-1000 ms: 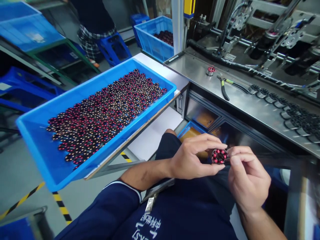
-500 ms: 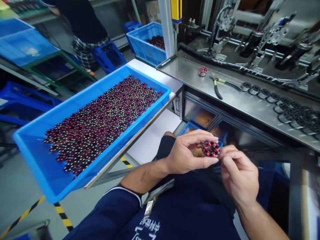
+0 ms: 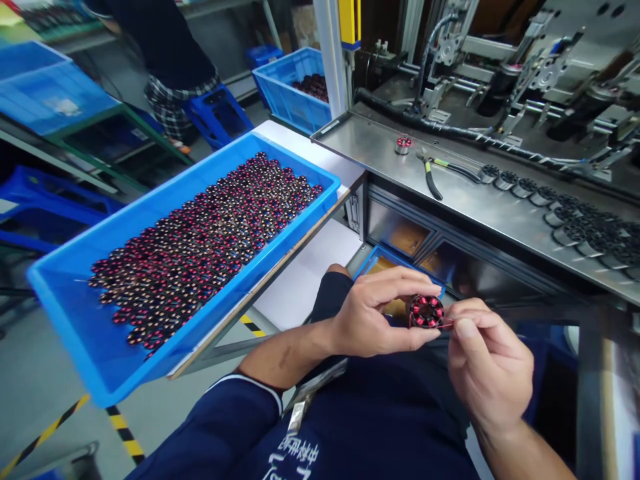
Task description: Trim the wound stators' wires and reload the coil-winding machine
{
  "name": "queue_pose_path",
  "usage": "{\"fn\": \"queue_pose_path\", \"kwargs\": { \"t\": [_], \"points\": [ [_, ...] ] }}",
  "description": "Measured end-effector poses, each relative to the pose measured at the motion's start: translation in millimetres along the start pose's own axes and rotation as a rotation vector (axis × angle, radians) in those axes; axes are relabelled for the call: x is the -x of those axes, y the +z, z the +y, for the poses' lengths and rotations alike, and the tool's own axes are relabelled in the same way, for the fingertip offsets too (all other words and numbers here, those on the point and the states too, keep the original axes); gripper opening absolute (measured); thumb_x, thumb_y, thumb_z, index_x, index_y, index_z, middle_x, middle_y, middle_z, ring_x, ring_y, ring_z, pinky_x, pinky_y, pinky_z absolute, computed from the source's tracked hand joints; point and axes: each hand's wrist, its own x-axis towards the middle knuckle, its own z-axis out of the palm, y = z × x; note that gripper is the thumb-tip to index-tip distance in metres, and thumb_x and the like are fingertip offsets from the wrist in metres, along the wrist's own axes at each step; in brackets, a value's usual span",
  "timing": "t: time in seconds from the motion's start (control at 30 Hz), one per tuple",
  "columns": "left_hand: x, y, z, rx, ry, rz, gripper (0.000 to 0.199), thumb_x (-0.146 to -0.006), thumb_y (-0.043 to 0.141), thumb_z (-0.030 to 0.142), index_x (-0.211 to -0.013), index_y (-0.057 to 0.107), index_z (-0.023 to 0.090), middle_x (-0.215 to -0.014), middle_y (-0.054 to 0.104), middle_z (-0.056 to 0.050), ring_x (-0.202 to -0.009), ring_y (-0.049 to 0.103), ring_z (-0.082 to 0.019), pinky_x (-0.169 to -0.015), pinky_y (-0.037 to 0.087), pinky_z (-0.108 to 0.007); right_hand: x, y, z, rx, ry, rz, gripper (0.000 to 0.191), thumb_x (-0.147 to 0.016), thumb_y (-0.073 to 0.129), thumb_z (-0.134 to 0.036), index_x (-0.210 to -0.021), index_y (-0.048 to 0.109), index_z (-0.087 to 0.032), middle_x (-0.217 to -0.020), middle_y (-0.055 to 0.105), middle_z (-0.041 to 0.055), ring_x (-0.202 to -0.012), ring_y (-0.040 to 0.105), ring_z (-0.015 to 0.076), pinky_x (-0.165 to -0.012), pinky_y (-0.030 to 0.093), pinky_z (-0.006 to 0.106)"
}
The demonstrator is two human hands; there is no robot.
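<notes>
My left hand [image 3: 383, 310] holds a round black motor core [image 3: 427, 311] wound with red wire, its fingers above and its thumb below. The core's ring face points up toward the camera. Just right of it, my right hand [image 3: 490, 363] pinches thin red wire [image 3: 447, 324] that runs out from the core's right side. Both hands are above my lap, in front of the metal bench. To the left, a large blue tray [image 3: 65, 293] holds many similar wound cores [image 3: 200, 247].
On the metal bench [image 3: 345, 137] lie one red-wound core [image 3: 403, 145], pliers [image 3: 433, 175] and rows of bare cores [image 3: 525, 188]. Machinery [image 3: 505, 93] stands behind. A blue crate [image 3: 295, 100] sits beyond the post. A person [image 3: 160, 47] is at the back left.
My right hand has moved slightly right and down, away from the core, and more red wire shows between them. The held core has shifted slightly right and down.
</notes>
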Motion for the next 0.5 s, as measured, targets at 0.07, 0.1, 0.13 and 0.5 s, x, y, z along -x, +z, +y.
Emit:
{"fn": "queue_pose_path", "kwargs": {
  "t": [0.07,0.1,0.13,0.5],
  "points": [
    [0,0.9,0,0.012,0.007,0.013,0.050,-0.064,0.087,0.017,-0.111,0.071,0.016,-0.098,0.077,-0.011,-0.091,0.074,-0.022,-0.084,0.060,-0.033,2,-3,0,0.037,-0.037,-0.021,0.010,-0.092,0.064,-0.015,-0.085,0.068,-0.020,-0.084,0.062,0.0043,-0.080,0.059,0.0173,-0.069,0.049,0.031],
    [0,1.2,0,0.027,-0.001,0.017,0.049,-0.063,0.087,0.016,-0.110,0.071,0.016,-0.098,0.077,-0.011,-0.090,0.074,-0.022,-0.084,0.060,-0.034,2,-5,0,0.060,-0.069,-0.038,0.010,-0.091,0.063,-0.014,-0.087,0.069,-0.020,-0.085,0.062,0.0049,-0.082,0.060,0.0181,-0.069,0.049,0.031],
    [-1,1.3,1,0.048,-0.016,0.016,0.048,-0.062,0.086,0.016,-0.108,0.071,0.015,-0.097,0.077,-0.012,-0.089,0.074,-0.023,-0.083,0.060,-0.034,1,-7,1,0.087,-0.104,-0.060,0.011,-0.091,0.063,-0.012,-0.090,0.069,-0.020,-0.087,0.063,0.0054,-0.084,0.061,0.0189,-0.070,0.049,0.032],
    [-3,2.1,9,0.144,-0.089,-0.016,0.043,-0.063,0.085,0.015,-0.104,0.071,0.014,-0.096,0.076,-0.011,-0.086,0.074,-0.021,-0.079,0.061,-0.031,-14,-5,-8,0.307,-0.482,-0.116,0.026,-0.080,0.067,0.001,-0.094,0.070,-0.020,-0.079,0.067,0.0027,-0.072,0.063,0.0191,-0.067,0.051,0.038]
  ]
}}
